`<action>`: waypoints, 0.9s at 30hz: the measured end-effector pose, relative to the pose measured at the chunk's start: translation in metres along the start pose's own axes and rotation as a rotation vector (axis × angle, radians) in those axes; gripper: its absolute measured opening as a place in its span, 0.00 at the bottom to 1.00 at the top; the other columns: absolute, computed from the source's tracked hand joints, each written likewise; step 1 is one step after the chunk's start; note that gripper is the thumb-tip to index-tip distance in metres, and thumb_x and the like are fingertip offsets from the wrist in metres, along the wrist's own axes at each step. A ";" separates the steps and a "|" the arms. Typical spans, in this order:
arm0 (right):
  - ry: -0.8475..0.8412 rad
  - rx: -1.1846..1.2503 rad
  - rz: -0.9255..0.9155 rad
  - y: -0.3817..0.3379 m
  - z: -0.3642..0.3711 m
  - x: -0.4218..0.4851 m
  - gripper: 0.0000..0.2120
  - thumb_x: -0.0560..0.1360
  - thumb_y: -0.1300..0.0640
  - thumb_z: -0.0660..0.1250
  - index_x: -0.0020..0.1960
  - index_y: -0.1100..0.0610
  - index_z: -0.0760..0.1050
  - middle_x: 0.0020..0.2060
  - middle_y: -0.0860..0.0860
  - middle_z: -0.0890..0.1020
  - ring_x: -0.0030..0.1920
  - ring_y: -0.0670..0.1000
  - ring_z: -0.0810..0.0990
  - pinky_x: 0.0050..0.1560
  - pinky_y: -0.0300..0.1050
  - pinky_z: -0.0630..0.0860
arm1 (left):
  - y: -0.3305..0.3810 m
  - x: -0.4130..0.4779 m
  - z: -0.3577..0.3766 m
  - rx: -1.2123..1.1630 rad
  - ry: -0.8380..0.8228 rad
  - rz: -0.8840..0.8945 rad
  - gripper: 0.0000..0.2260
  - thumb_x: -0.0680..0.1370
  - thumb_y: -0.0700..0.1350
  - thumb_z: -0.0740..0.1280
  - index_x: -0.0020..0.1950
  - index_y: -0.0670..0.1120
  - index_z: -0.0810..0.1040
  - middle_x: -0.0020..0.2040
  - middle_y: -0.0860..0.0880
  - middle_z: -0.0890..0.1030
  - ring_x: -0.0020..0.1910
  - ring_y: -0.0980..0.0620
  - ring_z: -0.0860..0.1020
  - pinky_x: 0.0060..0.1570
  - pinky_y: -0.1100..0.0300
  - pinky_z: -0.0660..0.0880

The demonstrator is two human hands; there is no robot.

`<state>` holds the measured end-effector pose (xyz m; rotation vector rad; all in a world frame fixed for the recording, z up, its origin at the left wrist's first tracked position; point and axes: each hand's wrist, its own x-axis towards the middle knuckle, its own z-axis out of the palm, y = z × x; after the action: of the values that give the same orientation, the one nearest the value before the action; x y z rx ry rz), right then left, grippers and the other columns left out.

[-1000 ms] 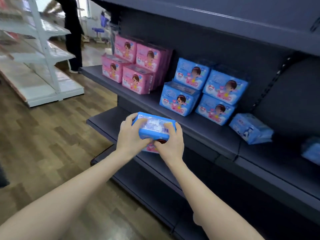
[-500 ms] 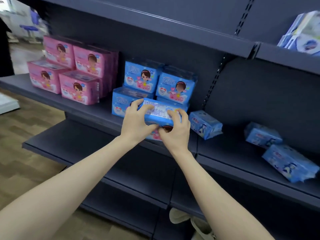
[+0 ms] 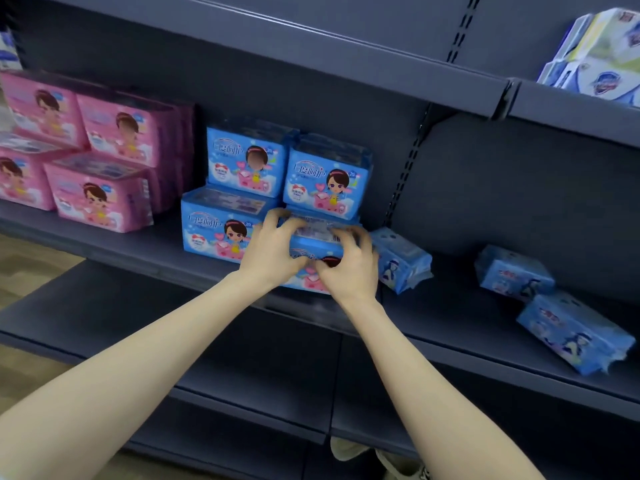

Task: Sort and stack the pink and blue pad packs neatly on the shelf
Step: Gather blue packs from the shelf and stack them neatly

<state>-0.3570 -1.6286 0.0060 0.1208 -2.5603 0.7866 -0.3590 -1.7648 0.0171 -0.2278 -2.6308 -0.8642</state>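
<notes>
Both hands grip one blue pad pack [image 3: 313,249] at the front of the dark shelf [image 3: 145,251], low and right in the blue stack. My left hand [image 3: 272,245] curls over its left end and my right hand [image 3: 348,263] over its right end. Three more blue packs [image 3: 242,161] stand stacked around it. The pink packs [image 3: 100,199] are stacked to the left on the same shelf.
Loose blue soft packs lie on the shelf to the right, one [image 3: 401,259] beside my right hand, two more [image 3: 571,332] farther right. White boxes [image 3: 602,57] sit on the upper shelf at top right. Lower shelves jut out below my arms.
My hands carried the blue pack up and forward from in front of the lower shelf to the blue stack. The view swung right, revealing the loose packs.
</notes>
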 end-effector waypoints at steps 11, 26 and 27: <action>-0.048 -0.127 0.082 0.001 0.024 0.019 0.29 0.68 0.49 0.72 0.67 0.54 0.71 0.68 0.52 0.67 0.65 0.58 0.68 0.57 0.48 0.68 | -0.022 0.031 0.008 0.080 -0.165 0.050 0.28 0.70 0.45 0.73 0.68 0.45 0.68 0.69 0.43 0.62 0.64 0.38 0.67 0.62 0.51 0.66; -0.091 -0.242 0.122 -0.008 0.036 0.021 0.33 0.71 0.49 0.71 0.72 0.52 0.62 0.73 0.52 0.58 0.69 0.60 0.61 0.58 0.51 0.71 | -0.030 0.040 0.002 0.447 -0.190 0.218 0.27 0.76 0.50 0.67 0.72 0.48 0.62 0.71 0.44 0.61 0.69 0.43 0.61 0.50 0.48 0.75; -0.093 -0.246 0.128 -0.008 0.038 0.023 0.34 0.71 0.49 0.71 0.72 0.52 0.62 0.73 0.51 0.58 0.69 0.60 0.61 0.59 0.51 0.71 | -0.030 0.042 0.002 0.454 -0.191 0.224 0.27 0.76 0.50 0.67 0.72 0.48 0.62 0.69 0.45 0.62 0.68 0.44 0.62 0.49 0.49 0.75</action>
<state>-0.3907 -1.6550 -0.0071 -0.0865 -2.7514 0.5150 -0.4059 -1.7861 0.0152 -0.4895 -2.8171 -0.1695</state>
